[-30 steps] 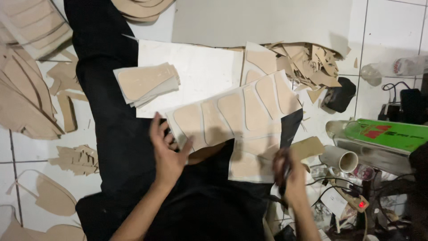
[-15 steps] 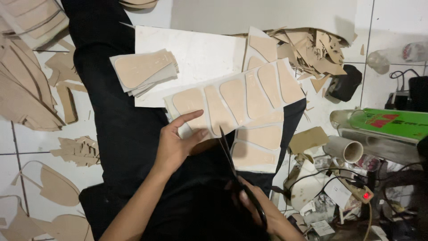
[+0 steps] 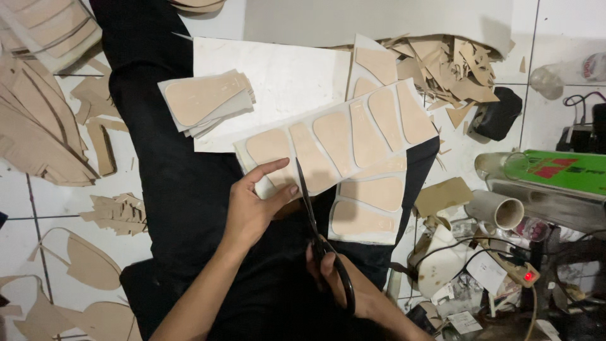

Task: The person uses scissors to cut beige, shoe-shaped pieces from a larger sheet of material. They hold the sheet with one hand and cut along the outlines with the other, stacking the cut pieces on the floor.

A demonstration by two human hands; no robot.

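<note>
Since half a second ago, I see the scissors (image 3: 315,215) have risen into the white sheet of tan shapes (image 3: 341,142). Right hand (image 3: 338,278) fingers are curled through the handles; left hand (image 3: 255,205) fingers pinch the sheet's lower-left edge over the black cloth (image 3: 183,189).

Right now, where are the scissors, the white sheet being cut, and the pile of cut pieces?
scissors (image 3: 307,205), head view, on the blades.
white sheet (image 3: 344,136), head view, on a tan shape mid-sheet.
pile of cut pieces (image 3: 203,101), head view, on the top piece.
</note>
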